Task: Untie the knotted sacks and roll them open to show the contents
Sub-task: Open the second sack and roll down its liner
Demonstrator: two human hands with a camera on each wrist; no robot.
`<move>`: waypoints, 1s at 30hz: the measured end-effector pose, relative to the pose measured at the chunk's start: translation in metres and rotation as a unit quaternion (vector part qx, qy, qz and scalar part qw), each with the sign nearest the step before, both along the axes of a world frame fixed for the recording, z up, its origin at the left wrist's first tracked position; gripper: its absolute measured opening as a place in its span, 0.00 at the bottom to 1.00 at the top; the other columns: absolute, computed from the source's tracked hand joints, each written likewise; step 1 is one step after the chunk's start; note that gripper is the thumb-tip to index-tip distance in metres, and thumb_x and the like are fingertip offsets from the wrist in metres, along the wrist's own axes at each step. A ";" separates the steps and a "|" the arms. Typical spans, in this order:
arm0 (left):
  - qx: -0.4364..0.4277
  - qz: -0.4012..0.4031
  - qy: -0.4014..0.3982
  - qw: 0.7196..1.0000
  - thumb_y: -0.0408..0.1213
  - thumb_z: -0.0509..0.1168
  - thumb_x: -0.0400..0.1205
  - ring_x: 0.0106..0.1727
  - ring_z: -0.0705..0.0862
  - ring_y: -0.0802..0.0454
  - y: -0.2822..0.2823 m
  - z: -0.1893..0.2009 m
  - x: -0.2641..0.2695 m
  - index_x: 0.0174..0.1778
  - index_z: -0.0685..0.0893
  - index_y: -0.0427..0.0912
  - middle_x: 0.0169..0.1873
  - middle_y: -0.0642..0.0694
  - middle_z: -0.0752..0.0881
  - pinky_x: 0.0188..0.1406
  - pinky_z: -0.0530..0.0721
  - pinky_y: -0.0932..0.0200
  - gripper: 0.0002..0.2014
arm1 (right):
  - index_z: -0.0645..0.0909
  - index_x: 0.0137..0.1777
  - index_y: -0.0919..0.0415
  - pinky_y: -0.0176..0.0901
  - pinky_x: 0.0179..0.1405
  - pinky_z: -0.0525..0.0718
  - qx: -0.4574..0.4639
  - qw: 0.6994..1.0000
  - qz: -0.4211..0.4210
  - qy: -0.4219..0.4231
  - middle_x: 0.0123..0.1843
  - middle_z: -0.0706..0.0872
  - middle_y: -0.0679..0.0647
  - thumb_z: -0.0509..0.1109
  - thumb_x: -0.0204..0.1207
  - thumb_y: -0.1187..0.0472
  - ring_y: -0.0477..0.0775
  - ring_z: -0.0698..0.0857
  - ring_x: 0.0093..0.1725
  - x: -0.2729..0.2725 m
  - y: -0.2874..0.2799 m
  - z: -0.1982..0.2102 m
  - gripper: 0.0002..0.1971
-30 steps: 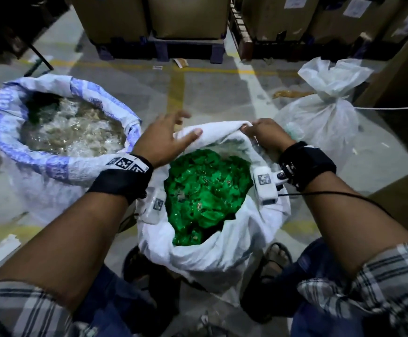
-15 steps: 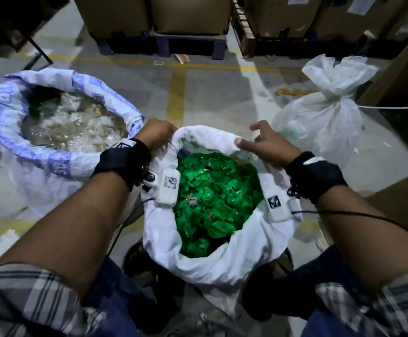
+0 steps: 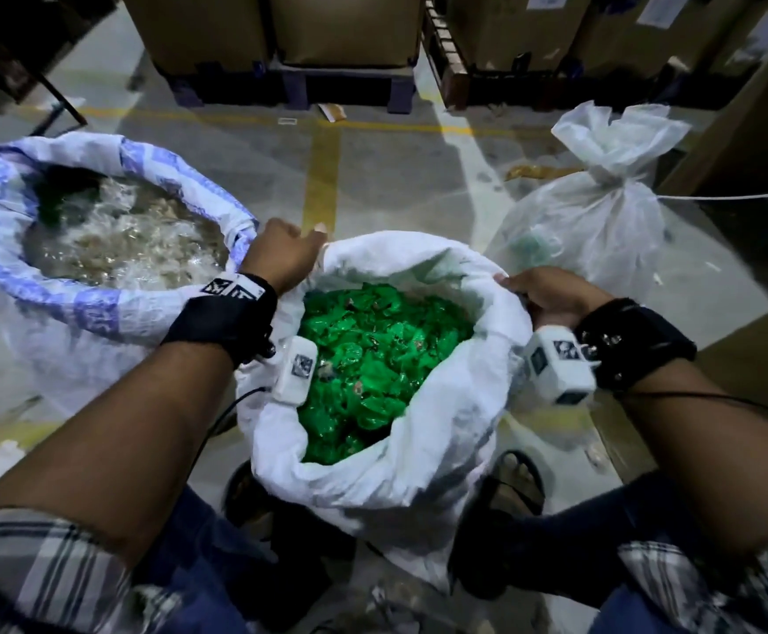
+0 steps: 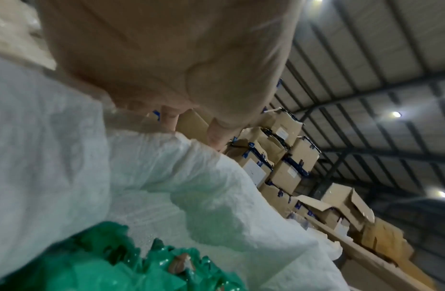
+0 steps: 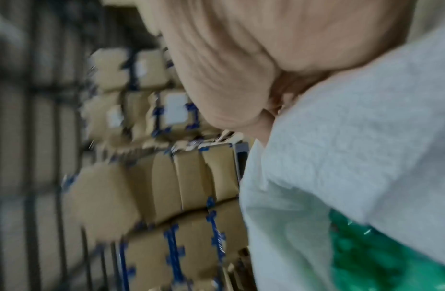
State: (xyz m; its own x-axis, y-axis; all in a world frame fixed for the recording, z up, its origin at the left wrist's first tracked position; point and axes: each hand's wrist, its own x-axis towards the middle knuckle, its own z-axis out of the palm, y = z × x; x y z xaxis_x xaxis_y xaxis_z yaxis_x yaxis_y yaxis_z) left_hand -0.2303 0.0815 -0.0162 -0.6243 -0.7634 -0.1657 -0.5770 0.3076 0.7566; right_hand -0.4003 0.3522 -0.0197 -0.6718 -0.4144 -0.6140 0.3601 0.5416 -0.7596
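Right hand (image 3: 551,297) shifted rightward, gripping white sack (image 3: 419,478) rim

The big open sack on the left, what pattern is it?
White with blue stripes; head view shows it best.

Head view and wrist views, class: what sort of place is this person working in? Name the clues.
Most likely a warehouse or storeroom. Stacked cardboard cartons rise high under a metal-framed roof, more cartons sit on pallets, and yellow lines mark the concrete floor.
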 end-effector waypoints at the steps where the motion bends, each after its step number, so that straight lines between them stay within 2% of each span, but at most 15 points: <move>1: -0.014 -0.004 -0.024 1.000 0.54 0.64 0.85 0.70 0.81 0.39 0.000 -0.001 0.001 0.69 0.80 0.32 0.67 0.32 0.83 0.71 0.75 0.50 0.28 | 0.84 0.42 0.69 0.39 0.28 0.84 -0.004 1.000 0.003 -0.003 0.28 0.88 0.58 0.62 0.87 0.63 0.54 0.86 0.27 -0.003 0.003 0.003 0.15; 4: -0.024 -0.040 -0.088 0.995 0.57 0.65 0.83 0.77 0.75 0.38 -0.003 -0.003 0.009 0.79 0.71 0.36 0.76 0.34 0.76 0.73 0.72 0.51 0.35 | 0.87 0.19 0.65 0.31 0.16 0.79 -0.071 0.997 -0.014 -0.004 0.21 0.86 0.54 0.56 0.84 0.69 0.52 0.85 0.21 -0.002 0.008 0.004 0.31; 6: -0.013 -0.054 -0.098 0.994 0.60 0.67 0.81 0.76 0.75 0.38 -0.005 -0.003 0.016 0.80 0.69 0.37 0.77 0.34 0.74 0.72 0.74 0.50 0.39 | 0.85 0.16 0.67 0.31 0.18 0.80 -0.127 0.990 -0.051 -0.030 0.20 0.85 0.57 0.51 0.84 0.70 0.51 0.85 0.19 0.001 0.005 0.000 0.35; 7: -0.011 -0.064 -0.107 0.992 0.62 0.69 0.79 0.76 0.75 0.38 -0.006 -0.003 0.019 0.81 0.68 0.37 0.78 0.34 0.73 0.72 0.75 0.49 0.42 | 0.86 0.18 0.70 0.32 0.22 0.82 -0.137 0.987 -0.071 -0.033 0.23 0.86 0.60 0.50 0.85 0.71 0.53 0.86 0.22 0.000 0.003 -0.003 0.34; 9: -0.035 -0.086 -0.144 0.985 0.67 0.70 0.74 0.79 0.72 0.38 -0.009 -0.002 0.032 0.83 0.65 0.39 0.81 0.35 0.69 0.75 0.74 0.47 0.49 | 0.88 0.39 0.77 0.41 0.45 0.85 -0.137 0.984 -0.105 -0.048 0.40 0.88 0.67 0.53 0.83 0.69 0.62 0.87 0.38 0.006 0.000 -0.005 0.23; 11: -0.061 -0.117 -0.200 0.971 0.72 0.71 0.69 0.81 0.70 0.39 -0.015 -0.005 0.039 0.84 0.62 0.40 0.83 0.37 0.67 0.76 0.73 0.47 0.56 | 0.87 0.56 0.75 0.52 0.62 0.81 -0.143 0.981 -0.120 -0.057 0.54 0.88 0.68 0.58 0.79 0.66 0.66 0.85 0.50 0.007 -0.001 -0.007 0.18; 13: -0.053 -0.140 -0.247 0.957 0.74 0.73 0.64 0.75 0.76 0.40 -0.015 -0.007 0.052 0.81 0.65 0.41 0.78 0.39 0.73 0.67 0.80 0.49 0.57 | 0.84 0.62 0.72 0.57 0.57 0.83 -0.129 0.983 -0.133 0.001 0.54 0.83 0.77 0.64 0.79 0.63 0.69 0.83 0.50 0.012 -0.001 -0.008 0.17; 15: 0.005 -0.139 -0.245 0.960 0.70 0.76 0.66 0.56 0.88 0.41 -0.012 -0.011 0.063 0.67 0.73 0.40 0.60 0.40 0.84 0.42 0.90 0.48 0.45 | 0.77 0.67 0.73 0.53 0.49 0.84 -0.073 0.975 -0.175 0.117 0.54 0.82 0.71 0.70 0.79 0.58 0.67 0.83 0.47 0.016 0.001 -0.010 0.22; 17: 0.073 -0.130 -0.221 0.964 0.64 0.75 0.72 0.38 0.90 0.41 -0.007 -0.017 0.071 0.56 0.79 0.33 0.43 0.36 0.89 0.29 0.91 0.49 0.35 | 0.72 0.74 0.74 0.55 0.59 0.85 0.058 0.963 -0.134 0.227 0.60 0.81 0.65 0.72 0.79 0.49 0.63 0.84 0.56 0.027 0.009 -0.008 0.33; 19: 0.100 -0.124 -0.196 0.968 0.59 0.74 0.77 0.34 0.91 0.41 -0.001 -0.020 0.076 0.53 0.84 0.30 0.39 0.33 0.90 0.27 0.91 0.50 0.30 | 0.66 0.80 0.70 0.58 0.72 0.78 0.173 0.947 -0.084 0.259 0.76 0.74 0.69 0.70 0.78 0.38 0.67 0.78 0.72 0.043 0.022 -0.008 0.42; 20: 0.102 -0.113 -0.177 0.972 0.57 0.73 0.78 0.35 0.91 0.40 0.001 -0.020 0.077 0.52 0.85 0.31 0.38 0.34 0.90 0.29 0.91 0.49 0.27 | 0.63 0.82 0.69 0.61 0.73 0.77 0.196 0.946 -0.082 0.243 0.79 0.70 0.70 0.69 0.77 0.35 0.70 0.74 0.76 0.052 0.028 -0.009 0.46; 22: 0.106 -0.080 -0.142 0.981 0.52 0.73 0.80 0.36 0.90 0.41 0.007 -0.022 0.076 0.53 0.84 0.31 0.38 0.38 0.87 0.38 0.93 0.45 0.23 | 0.61 0.83 0.63 0.70 0.63 0.84 0.177 0.965 -0.110 0.159 0.77 0.70 0.66 0.71 0.73 0.31 0.71 0.75 0.73 0.071 0.038 -0.010 0.48; 25: 0.173 -0.015 -0.080 0.982 0.44 0.72 0.83 0.35 0.85 0.43 0.016 -0.022 0.073 0.59 0.82 0.30 0.39 0.38 0.85 0.42 0.89 0.45 0.20 | 0.75 0.68 0.50 0.69 0.45 0.88 0.074 0.983 -0.165 -0.034 0.63 0.81 0.61 0.73 0.73 0.35 0.65 0.84 0.55 0.097 0.044 -0.016 0.29; 27: 0.275 0.026 -0.017 0.961 0.38 0.69 0.85 0.31 0.86 0.46 0.021 -0.022 0.070 0.62 0.80 0.34 0.40 0.38 0.84 0.36 0.90 0.49 0.14 | 0.78 0.60 0.56 0.67 0.49 0.87 0.004 0.977 -0.166 -0.132 0.52 0.84 0.62 0.69 0.81 0.42 0.63 0.85 0.48 0.111 0.042 -0.021 0.18; 30: 0.398 0.049 0.048 0.915 0.34 0.58 0.90 0.26 0.86 0.53 0.023 -0.013 0.067 0.54 0.78 0.41 0.35 0.43 0.83 0.20 0.87 0.59 0.04 | 0.73 0.47 0.61 0.68 0.63 0.82 -0.046 0.969 -0.200 -0.140 0.43 0.78 0.64 0.57 0.89 0.61 0.64 0.81 0.46 0.103 0.041 -0.027 0.09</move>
State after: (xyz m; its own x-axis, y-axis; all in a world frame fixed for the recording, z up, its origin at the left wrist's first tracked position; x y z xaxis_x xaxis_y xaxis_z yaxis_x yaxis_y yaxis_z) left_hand -0.1630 0.1050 -0.0289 -0.6001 -0.4780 -0.6414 -0.4910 -0.4129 0.7671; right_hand -0.2976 0.3933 -0.0468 -0.6021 -0.2174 -0.7682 0.7259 0.2517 -0.6401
